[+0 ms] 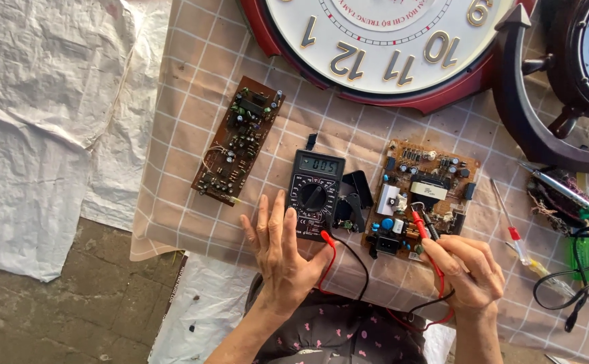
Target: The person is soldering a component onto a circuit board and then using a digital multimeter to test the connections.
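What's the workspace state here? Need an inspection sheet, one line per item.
Surface: beige checked tablecloth on the table, white sheeting at its left.
Job's things: black digital multimeter; tan power circuit board under the probes; long brown circuit board lying apart at the left.
Clutter: red-handled screwdriver, green-handled soldering iron, two wall clocks at the far edge.
Hands: left hand flat beside the multimeter; right hand pinching red and black probes onto the power board.
Cables: red and black test leads looping from multimeter to right hand.
Surroundings: paved floor at lower left.
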